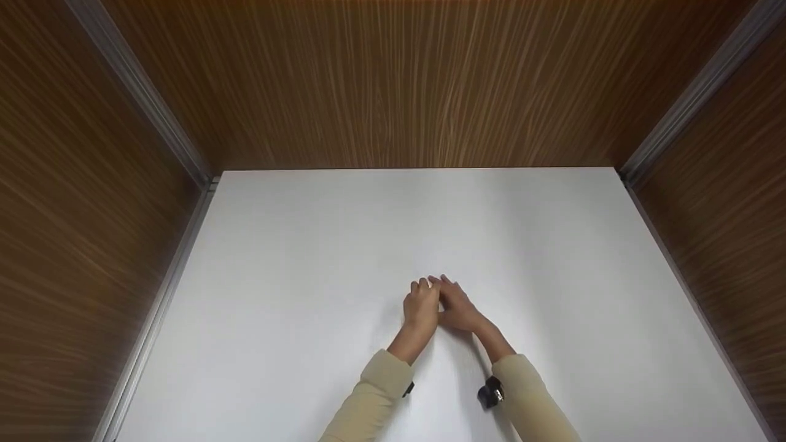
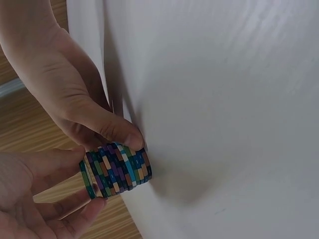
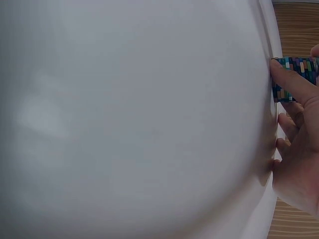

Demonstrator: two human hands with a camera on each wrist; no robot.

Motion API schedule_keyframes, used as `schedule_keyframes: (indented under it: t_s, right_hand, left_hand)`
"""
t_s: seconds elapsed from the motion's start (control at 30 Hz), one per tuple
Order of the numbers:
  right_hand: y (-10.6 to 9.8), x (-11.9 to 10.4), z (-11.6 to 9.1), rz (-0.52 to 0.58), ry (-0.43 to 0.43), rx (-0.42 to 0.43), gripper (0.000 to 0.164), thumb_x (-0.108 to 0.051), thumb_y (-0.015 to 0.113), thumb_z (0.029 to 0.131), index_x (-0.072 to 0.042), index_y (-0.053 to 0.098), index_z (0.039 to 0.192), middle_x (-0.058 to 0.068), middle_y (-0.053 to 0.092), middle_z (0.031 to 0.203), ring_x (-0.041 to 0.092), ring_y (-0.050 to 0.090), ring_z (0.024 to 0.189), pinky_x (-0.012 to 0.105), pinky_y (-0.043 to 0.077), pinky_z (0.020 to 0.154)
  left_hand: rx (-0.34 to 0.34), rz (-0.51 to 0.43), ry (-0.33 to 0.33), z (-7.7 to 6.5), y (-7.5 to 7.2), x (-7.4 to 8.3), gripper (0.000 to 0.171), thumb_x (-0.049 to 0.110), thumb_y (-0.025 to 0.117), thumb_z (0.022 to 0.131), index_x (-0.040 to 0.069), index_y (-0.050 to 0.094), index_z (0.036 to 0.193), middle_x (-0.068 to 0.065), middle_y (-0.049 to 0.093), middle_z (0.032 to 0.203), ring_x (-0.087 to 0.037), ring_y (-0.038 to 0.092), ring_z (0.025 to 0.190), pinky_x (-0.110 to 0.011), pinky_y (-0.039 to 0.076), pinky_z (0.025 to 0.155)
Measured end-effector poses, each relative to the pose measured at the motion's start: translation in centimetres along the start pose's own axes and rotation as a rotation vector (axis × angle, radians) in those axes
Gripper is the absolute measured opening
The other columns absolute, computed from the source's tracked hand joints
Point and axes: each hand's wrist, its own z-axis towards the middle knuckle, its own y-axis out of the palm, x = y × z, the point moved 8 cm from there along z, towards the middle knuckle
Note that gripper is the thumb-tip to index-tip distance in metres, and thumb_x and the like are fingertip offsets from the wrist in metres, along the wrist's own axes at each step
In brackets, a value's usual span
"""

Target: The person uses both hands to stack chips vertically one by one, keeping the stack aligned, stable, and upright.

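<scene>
A stack of poker chips (image 2: 117, 169), with edges patterned in teal, purple, green and tan, stands upright right at the white tabletop. My left hand (image 1: 421, 306) grips the upper end of the stack between thumb and fingertips, seen from the side in the left wrist view. Lower down, near the table, my right hand (image 1: 457, 308) pinches the same stack, its thumb (image 2: 130, 139) laid across the chip edges. In the right wrist view the chips (image 3: 294, 79) show beside that thumb. From the head view the stack is hidden behind both hands.
The white tabletop (image 1: 295, 264) spreads around both hands. Brown wood-grain panels (image 1: 393, 86) rise at the back and on both sides, with metal posts (image 1: 144, 92) at the corners. Black wrist devices (image 1: 491, 393) show below the tan sleeves.
</scene>
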Motion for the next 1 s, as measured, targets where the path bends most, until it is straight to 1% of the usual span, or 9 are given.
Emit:
schedule_keyframes:
  t_s: [0.17, 0.27, 0.47, 0.57, 0.73, 0.9, 1.0]
  right_hand:
    - [-0.06, -0.13, -0.08, -0.003, -0.006, -0.005, 0.062, -0.019, 0.073, 0.078, 0.000, 0.046, 0.130, 0.021, 0.036, 0.139, 0.043, 0.016, 0.131, 0.058, 0.004, 0.104]
    - [-0.18, -0.20, -0.10, -0.004, -0.018, 0.000, 0.063, -0.018, 0.073, 0.077, 0.001, 0.045, 0.130, 0.022, 0.036, 0.139, 0.043, 0.016, 0.131, 0.059, 0.004, 0.104]
    - [-0.21, -0.37, -0.18, -0.004, -0.022, -0.004, 0.064, -0.018, 0.072, 0.078, 0.003, 0.043, 0.131, 0.022, 0.036, 0.139, 0.043, 0.016, 0.131, 0.058, 0.004, 0.104]
    - [-0.23, -0.53, -0.22, -0.002, -0.037, 0.006, 0.063, -0.015, 0.072, 0.077, 0.005, 0.043, 0.130, 0.024, 0.036, 0.138, 0.045, 0.017, 0.130, 0.060, 0.005, 0.103]
    - [-0.20, -0.48, -0.20, -0.006, -0.035, 0.007, 0.057, -0.013, 0.073, 0.076, 0.002, 0.048, 0.125, 0.023, 0.036, 0.138, 0.045, 0.018, 0.130, 0.060, 0.005, 0.103]
    - [-0.31, -0.29, -0.18, -0.003, -0.042, 0.015, 0.055, -0.012, 0.072, 0.076, 0.001, 0.048, 0.125, 0.023, 0.037, 0.138, 0.046, 0.018, 0.130, 0.061, 0.006, 0.103]
    - [-0.31, -0.14, -0.19, -0.005, -0.041, 0.017, 0.055, -0.011, 0.071, 0.076, 0.001, 0.048, 0.125, 0.023, 0.037, 0.138, 0.046, 0.018, 0.130, 0.061, 0.006, 0.103]
  left_hand:
    - [-0.007, -0.006, -0.002, -0.10, 0.06, -0.07, 0.019, 0.001, 0.069, 0.075, 0.009, 0.071, 0.092, -0.010, 0.060, 0.085, -0.021, 0.057, 0.076, -0.028, 0.052, 0.056]
    - [0.000, 0.009, 0.005, -0.10, 0.00, -0.02, 0.021, -0.001, 0.069, 0.074, 0.009, 0.070, 0.092, -0.009, 0.059, 0.083, -0.021, 0.057, 0.076, -0.028, 0.051, 0.056]
    - [-0.009, 0.032, 0.005, -0.19, 0.03, 0.00, 0.023, -0.002, 0.068, 0.074, 0.010, 0.069, 0.093, -0.008, 0.058, 0.083, -0.020, 0.056, 0.076, -0.027, 0.051, 0.056]
    - [0.000, 0.014, 0.007, -0.29, -0.01, -0.03, 0.023, -0.002, 0.067, 0.074, 0.009, 0.069, 0.094, -0.009, 0.057, 0.083, -0.021, 0.055, 0.076, -0.027, 0.051, 0.055]
    - [0.029, -0.023, 0.005, -0.44, -0.01, -0.14, 0.019, 0.000, 0.066, 0.075, 0.008, 0.069, 0.092, -0.009, 0.056, 0.081, -0.022, 0.054, 0.075, -0.029, 0.050, 0.053]
    - [0.078, -0.022, 0.014, -0.40, -0.10, -0.06, 0.016, 0.002, 0.067, 0.073, 0.008, 0.069, 0.088, -0.009, 0.056, 0.078, -0.021, 0.054, 0.071, -0.028, 0.049, 0.052]
    - [0.083, -0.018, 0.017, -0.34, -0.05, -0.01, 0.016, 0.003, 0.068, 0.073, 0.007, 0.069, 0.088, -0.009, 0.056, 0.078, -0.021, 0.054, 0.071, -0.028, 0.049, 0.051]
